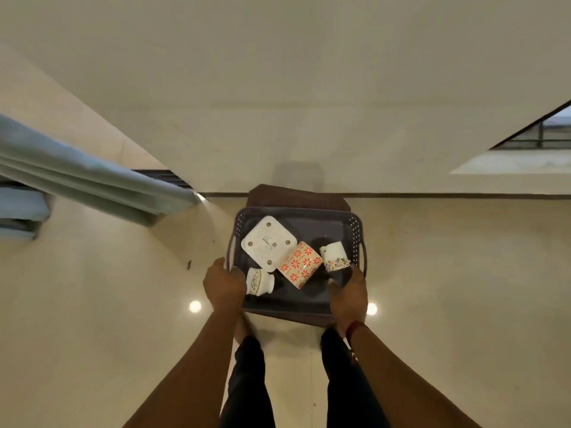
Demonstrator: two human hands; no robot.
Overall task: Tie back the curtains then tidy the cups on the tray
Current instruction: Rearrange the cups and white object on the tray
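Left hand (pixel 224 284) and right hand (pixel 349 296) seemingly grip the tray (pixel 296 210) rim; toppled cups (pixel 301 268) look brittle, so lift by their sides.

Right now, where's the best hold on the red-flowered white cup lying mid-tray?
Pinch across the curved wall of the red-flowered white cup, from straight above: it lies on its side in the dark grey plastic tray, with the white square perforated plate crowding its left side.
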